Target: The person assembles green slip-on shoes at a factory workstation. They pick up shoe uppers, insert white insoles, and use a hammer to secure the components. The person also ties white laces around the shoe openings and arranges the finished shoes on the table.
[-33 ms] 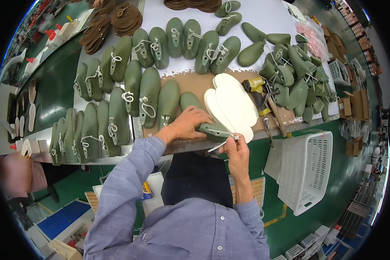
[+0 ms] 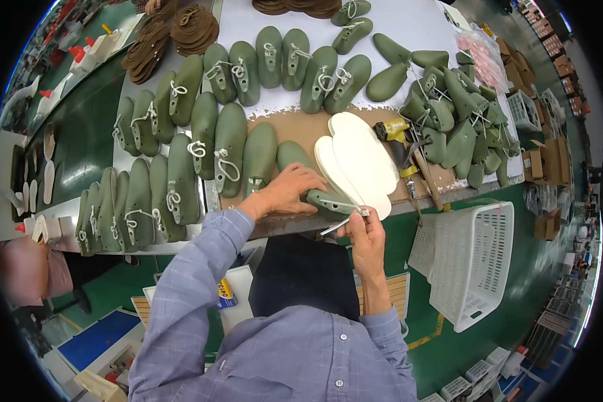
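Note:
Near the table's front edge lies a green shoe last (image 2: 326, 202), tilted with one end toward the right. My left hand (image 2: 289, 190) is closed over it, pressing it down; part of the last is hidden beneath the fingers. At its right end my right hand (image 2: 366, 236) pinches a white cord (image 2: 362, 211) by the last. A thin pale rod-like piece (image 2: 333, 228) sticks out leftward from the right fingers; its kind is unclear. Just beyond my left hand stands another green last (image 2: 292, 154). Pale insole-shaped sheets (image 2: 363, 161) lie stacked beyond the held last.
Rows of green lasts with white cords (image 2: 230, 144) fill the left side. At right are a yellow-black tool (image 2: 392, 131), a hammer (image 2: 427, 179) and a heap of lasts (image 2: 459, 127). A white plastic basket (image 2: 472, 264) stands below the table's right edge.

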`<state>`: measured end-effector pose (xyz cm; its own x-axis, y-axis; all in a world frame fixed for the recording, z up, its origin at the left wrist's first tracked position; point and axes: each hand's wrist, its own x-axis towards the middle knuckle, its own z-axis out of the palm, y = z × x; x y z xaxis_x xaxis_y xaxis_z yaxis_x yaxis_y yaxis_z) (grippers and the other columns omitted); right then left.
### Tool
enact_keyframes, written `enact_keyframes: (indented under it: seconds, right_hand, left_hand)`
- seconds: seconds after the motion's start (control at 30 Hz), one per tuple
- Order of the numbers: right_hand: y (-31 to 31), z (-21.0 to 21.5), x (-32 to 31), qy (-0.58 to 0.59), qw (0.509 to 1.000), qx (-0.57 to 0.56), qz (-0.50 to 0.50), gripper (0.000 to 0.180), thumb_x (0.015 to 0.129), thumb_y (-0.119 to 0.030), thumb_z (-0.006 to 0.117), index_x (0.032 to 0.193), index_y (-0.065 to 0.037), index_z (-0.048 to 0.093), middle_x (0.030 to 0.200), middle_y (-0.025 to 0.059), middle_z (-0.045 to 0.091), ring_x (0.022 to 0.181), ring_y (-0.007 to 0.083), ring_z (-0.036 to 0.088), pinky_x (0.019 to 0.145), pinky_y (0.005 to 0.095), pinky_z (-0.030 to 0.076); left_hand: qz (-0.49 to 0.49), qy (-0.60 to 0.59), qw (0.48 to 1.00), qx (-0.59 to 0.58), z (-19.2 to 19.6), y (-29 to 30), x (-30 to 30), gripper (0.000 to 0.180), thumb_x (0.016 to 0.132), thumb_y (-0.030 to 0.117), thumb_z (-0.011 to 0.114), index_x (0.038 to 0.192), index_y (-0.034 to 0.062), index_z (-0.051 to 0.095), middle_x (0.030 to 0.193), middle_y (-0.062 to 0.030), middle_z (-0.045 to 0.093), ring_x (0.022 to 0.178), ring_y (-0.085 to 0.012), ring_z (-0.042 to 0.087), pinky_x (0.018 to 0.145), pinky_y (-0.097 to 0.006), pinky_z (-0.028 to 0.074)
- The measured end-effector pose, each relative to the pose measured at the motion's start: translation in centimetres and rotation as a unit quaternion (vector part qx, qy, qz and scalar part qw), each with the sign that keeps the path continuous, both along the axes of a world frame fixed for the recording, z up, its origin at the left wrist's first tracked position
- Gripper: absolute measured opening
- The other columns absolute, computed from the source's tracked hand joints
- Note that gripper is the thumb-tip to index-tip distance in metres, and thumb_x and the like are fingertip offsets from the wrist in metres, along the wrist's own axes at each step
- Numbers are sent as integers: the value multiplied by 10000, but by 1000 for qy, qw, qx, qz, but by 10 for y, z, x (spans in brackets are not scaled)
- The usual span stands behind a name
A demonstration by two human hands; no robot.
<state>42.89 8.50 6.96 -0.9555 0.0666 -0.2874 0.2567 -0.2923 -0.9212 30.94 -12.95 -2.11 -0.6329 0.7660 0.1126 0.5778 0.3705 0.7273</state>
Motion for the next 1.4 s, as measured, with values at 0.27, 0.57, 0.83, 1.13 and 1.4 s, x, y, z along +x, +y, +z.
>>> enact_keyframes:
  seconds: [0.27,0.57,0.83,1.13,1.4]
  right_hand:
    - [-4,-10,2,-22,987,-148,-63,161,1090,-190,512,1021,-50,553,847,17,548,795,139,586,769,330,531]
    - [-12,-9,30,-234,889,-389,-62,205,1065,-256,501,956,-109,592,681,-66,417,554,69,379,526,245,338]
    - [-26,21,46,-308,902,-296,70,205,1055,-271,508,970,-110,600,669,-80,366,551,46,317,500,225,264]
    - [-23,7,55,-348,890,-167,244,323,1068,-309,393,893,-108,576,699,-55,444,559,46,345,499,242,248]
    - [21,-15,48,-367,862,-213,278,330,1038,-363,437,765,-180,467,633,-91,367,494,34,276,448,233,186]
  left_hand:
    - [-98,2,989,-115,9,3,-4,532,720,208,863,1207,167,652,1392,-26,603,1385,-293,455,1238,-536,212]
    - [71,-195,970,127,57,24,117,563,998,276,641,1489,49,484,1501,-172,516,1413,-369,461,1179,-488,355]
    - [302,-199,905,223,49,34,209,492,983,159,635,1430,-9,519,1432,-235,545,1318,-403,532,1096,-461,436]
    - [386,-100,877,269,82,68,200,357,998,202,629,1277,-19,620,1324,-214,623,1260,-419,570,1060,-465,465]
    - [395,-48,894,206,72,104,188,535,996,496,609,1111,-15,717,1068,-175,745,1064,-388,692,954,-473,534]
